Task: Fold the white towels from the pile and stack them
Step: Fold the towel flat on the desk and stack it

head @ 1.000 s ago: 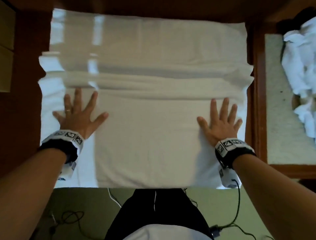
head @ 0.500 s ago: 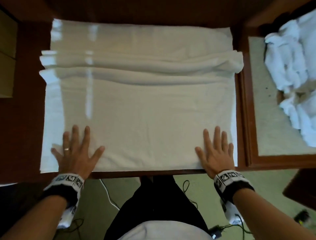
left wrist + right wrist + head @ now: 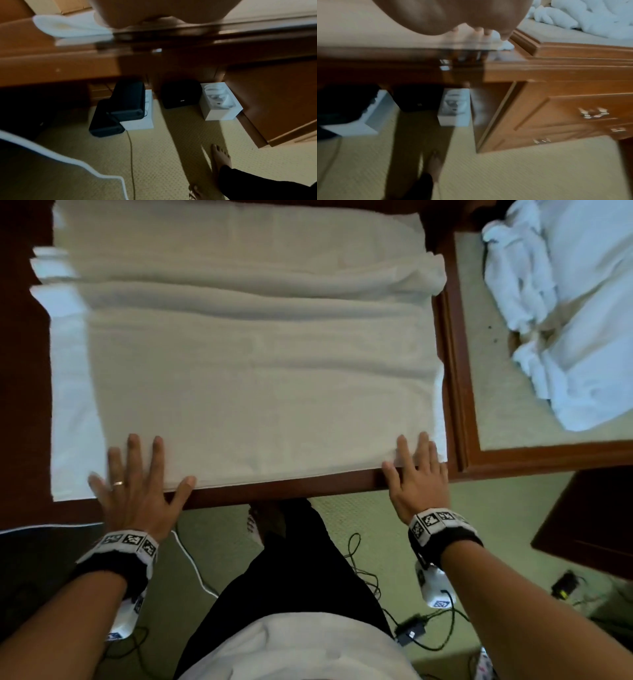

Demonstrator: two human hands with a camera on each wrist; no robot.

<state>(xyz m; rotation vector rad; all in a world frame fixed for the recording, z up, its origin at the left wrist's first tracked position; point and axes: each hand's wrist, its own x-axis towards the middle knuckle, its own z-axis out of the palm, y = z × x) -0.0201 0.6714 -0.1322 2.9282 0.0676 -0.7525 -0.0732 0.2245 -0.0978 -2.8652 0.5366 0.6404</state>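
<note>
Head view — both hands, left and right, lie flat, fingers released, on the towel's near edge.

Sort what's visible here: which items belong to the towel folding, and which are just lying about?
Job:
- spread towel
- towel pile
- left hand, flat on the towel
- right hand, flat at the towel's corner

Lying about:
- black cases
- white box
- floor cables
</note>
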